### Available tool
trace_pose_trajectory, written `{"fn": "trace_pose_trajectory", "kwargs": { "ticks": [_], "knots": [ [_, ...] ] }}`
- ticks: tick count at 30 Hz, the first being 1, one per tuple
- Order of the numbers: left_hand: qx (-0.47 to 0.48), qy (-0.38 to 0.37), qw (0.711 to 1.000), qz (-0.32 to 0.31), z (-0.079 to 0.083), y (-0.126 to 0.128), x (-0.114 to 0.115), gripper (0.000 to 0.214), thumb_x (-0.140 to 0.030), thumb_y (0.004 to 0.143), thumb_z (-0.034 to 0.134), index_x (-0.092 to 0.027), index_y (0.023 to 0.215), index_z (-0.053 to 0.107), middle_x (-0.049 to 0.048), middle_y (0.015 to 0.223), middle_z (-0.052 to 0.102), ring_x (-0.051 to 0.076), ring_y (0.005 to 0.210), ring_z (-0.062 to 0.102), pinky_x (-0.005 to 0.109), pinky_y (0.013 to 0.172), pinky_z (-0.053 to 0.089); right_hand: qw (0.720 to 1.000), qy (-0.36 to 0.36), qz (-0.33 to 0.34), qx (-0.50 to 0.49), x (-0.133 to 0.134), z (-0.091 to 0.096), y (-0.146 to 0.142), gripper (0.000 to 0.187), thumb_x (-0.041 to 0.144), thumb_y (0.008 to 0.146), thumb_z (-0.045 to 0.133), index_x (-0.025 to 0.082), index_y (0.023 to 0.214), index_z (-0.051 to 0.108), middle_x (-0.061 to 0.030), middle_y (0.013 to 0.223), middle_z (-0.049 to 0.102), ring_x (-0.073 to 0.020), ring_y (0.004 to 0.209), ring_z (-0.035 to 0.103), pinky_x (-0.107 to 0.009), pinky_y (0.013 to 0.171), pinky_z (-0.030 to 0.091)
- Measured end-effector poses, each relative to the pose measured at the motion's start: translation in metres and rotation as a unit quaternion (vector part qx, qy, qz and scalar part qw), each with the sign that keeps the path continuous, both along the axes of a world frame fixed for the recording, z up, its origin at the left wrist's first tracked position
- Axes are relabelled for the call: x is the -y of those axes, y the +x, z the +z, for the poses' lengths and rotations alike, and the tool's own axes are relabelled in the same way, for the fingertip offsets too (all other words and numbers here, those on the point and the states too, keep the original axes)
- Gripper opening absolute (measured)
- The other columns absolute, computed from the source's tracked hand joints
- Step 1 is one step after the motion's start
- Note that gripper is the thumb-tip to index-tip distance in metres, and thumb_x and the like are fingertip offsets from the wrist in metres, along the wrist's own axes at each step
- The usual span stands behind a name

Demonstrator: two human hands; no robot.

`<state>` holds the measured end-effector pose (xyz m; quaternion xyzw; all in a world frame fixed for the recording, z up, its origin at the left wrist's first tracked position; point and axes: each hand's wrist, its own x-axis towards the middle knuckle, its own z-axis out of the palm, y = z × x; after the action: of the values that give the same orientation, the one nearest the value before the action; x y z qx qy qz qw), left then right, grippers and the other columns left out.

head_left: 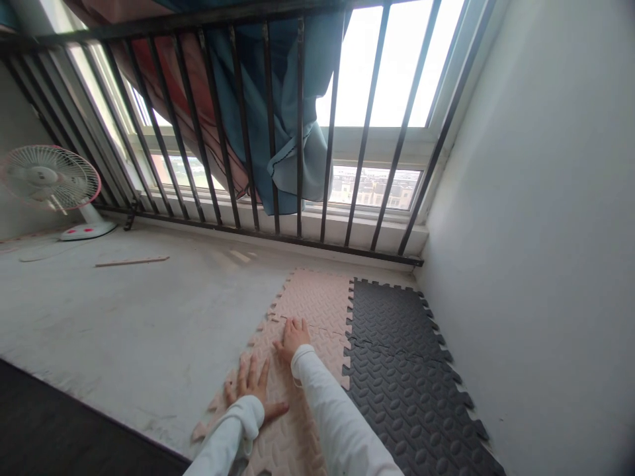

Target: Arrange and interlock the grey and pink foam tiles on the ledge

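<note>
Touching pink matting (317, 297) are left hand (254, 385) and right hand (295, 340), grip released; fan marking (48, 176) illegible.

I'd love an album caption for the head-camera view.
Left hand and right hand on pink foam mats, with dark mats alongside and a black railing beyond.

Daylight fills a white-framed window (397, 66) behind a black metal railing (299, 119) and blue-and-pink fabric curtains (285, 66); a round pink-rimmed white fan (49, 175) stands on the pale grey floor (129, 317), a white wall (550, 218) at right.
</note>
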<state>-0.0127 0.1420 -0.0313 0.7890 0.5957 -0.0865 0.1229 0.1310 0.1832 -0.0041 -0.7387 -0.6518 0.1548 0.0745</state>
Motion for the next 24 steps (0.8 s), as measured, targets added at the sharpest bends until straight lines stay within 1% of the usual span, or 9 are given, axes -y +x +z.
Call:
{"fn": "trace_pose_trajectory", "kwargs": {
  "ticks": [3, 6, 9, 13, 15, 17, 20, 22, 24],
  "knots": [
    [0.015, 0.040, 0.999, 0.005, 0.002, 0.001, 0.005, 0.093, -0.060, 0.050, 0.060, -0.027, 0.132, 0.032, 0.0034, 0.146, 0.014, 0.033, 0.133, 0.002, 0.054, 0.105, 0.007, 1.000, -0.005, 0.001, 0.009, -0.006, 0.001, -0.006, 0.074, 0.047, 0.079, 0.034, -0.001, 0.134, 0.020, -0.0181, 0.139, 0.028, -0.0255, 0.130, 0.018, -0.046, 0.108, -0.001],
    [0.020, 0.069, 0.997, 0.011, 0.003, 0.002, 0.008, 0.095, -0.062, 0.049, 0.060, -0.026, 0.132, 0.033, 0.0039, 0.145, 0.017, 0.032, 0.133, 0.003, 0.053, 0.106, 0.008, 0.999, -0.013, 0.037, -0.010, -0.013, -0.001, -0.013, 0.072, 0.044, 0.080, 0.032, 0.002, 0.136, 0.013, -0.0151, 0.142, 0.022, -0.0229, 0.132, 0.012, -0.048, 0.107, 0.000],
    [0.003, 0.051, 0.999, 0.003, 0.003, 0.003, 0.007, 0.101, -0.064, 0.045, 0.059, -0.025, 0.133, 0.029, 0.0057, 0.146, 0.014, 0.033, 0.133, 0.002, 0.056, 0.105, 0.004, 0.998, -0.026, 0.050, -0.025, -0.020, -0.003, -0.019, 0.073, 0.045, 0.080, 0.031, 0.004, 0.137, 0.011, -0.0143, 0.144, 0.017, -0.0226, 0.133, 0.009, -0.049, 0.107, 0.002],
    [-0.022, -0.004, 1.000, 0.005, 0.006, 0.003, 0.002, 0.099, -0.065, 0.050, 0.055, -0.028, 0.135, 0.021, 0.0038, 0.147, 0.005, 0.032, 0.133, -0.004, 0.057, 0.104, 0.004, 0.999, -0.020, 0.030, -0.037, -0.023, -0.002, -0.010, 0.070, 0.045, 0.080, 0.031, 0.006, 0.136, 0.016, -0.0148, 0.140, 0.027, -0.0211, 0.132, 0.016, -0.046, 0.107, 0.004],
    [-0.031, -0.020, 0.999, 0.007, 0.008, 0.003, 0.001, 0.099, -0.066, 0.049, 0.053, -0.030, 0.135, 0.019, 0.0028, 0.147, 0.003, 0.032, 0.133, -0.006, 0.059, 0.102, 0.004, 0.999, -0.010, -0.020, -0.025, -0.020, -0.001, 0.009, 0.067, 0.043, 0.081, 0.031, 0.006, 0.136, 0.018, -0.0149, 0.140, 0.027, -0.0211, 0.132, 0.016, -0.045, 0.107, 0.006],
    [-0.039, -0.026, 0.999, 0.006, 0.011, 0.003, 0.001, 0.099, -0.066, 0.049, 0.052, -0.030, 0.135, 0.019, 0.0022, 0.148, 0.002, 0.032, 0.132, -0.007, 0.060, 0.101, 0.003, 0.994, -0.011, -0.105, 0.010, -0.012, -0.003, 0.038, 0.066, 0.042, 0.082, 0.031, 0.005, 0.136, 0.019, -0.0156, 0.142, 0.021, -0.0225, 0.132, 0.012, -0.044, 0.106, 0.007],
    [-0.055, -0.025, 0.998, 0.003, 0.012, 0.003, 0.002, 0.097, -0.065, 0.051, 0.050, -0.031, 0.135, 0.019, 0.0016, 0.148, 0.002, 0.031, 0.133, -0.007, 0.060, 0.101, 0.003, 0.969, -0.024, -0.239, 0.055, 0.002, -0.009, 0.088, 0.069, 0.043, 0.083, 0.030, 0.002, 0.136, 0.016, -0.0165, 0.144, 0.011, -0.0245, 0.133, 0.006, -0.044, 0.106, 0.006],
    [-0.067, -0.017, 0.998, 0.000, 0.011, 0.003, 0.002, 0.096, -0.067, 0.051, 0.048, -0.031, 0.135, 0.018, 0.0012, 0.148, 0.002, 0.031, 0.133, -0.005, 0.057, 0.101, 0.003, 0.957, -0.028, -0.281, 0.064, 0.012, -0.012, 0.116, 0.070, 0.045, 0.083, 0.027, 0.003, 0.137, 0.013, -0.0150, 0.145, 0.007, -0.0239, 0.133, 0.004, -0.045, 0.105, 0.005],
    [-0.084, -0.013, 0.996, 0.000, 0.009, 0.002, 0.002, 0.097, -0.069, 0.051, 0.046, -0.031, 0.135, 0.017, 0.0007, 0.148, 0.002, 0.030, 0.133, -0.005, 0.056, 0.102, 0.003, 0.956, -0.037, -0.284, 0.059, 0.019, -0.014, 0.136, 0.071, 0.048, 0.083, 0.023, 0.004, 0.137, 0.010, -0.0123, 0.146, 0.004, -0.0220, 0.133, 0.002, -0.045, 0.106, 0.003]
  ]
}}
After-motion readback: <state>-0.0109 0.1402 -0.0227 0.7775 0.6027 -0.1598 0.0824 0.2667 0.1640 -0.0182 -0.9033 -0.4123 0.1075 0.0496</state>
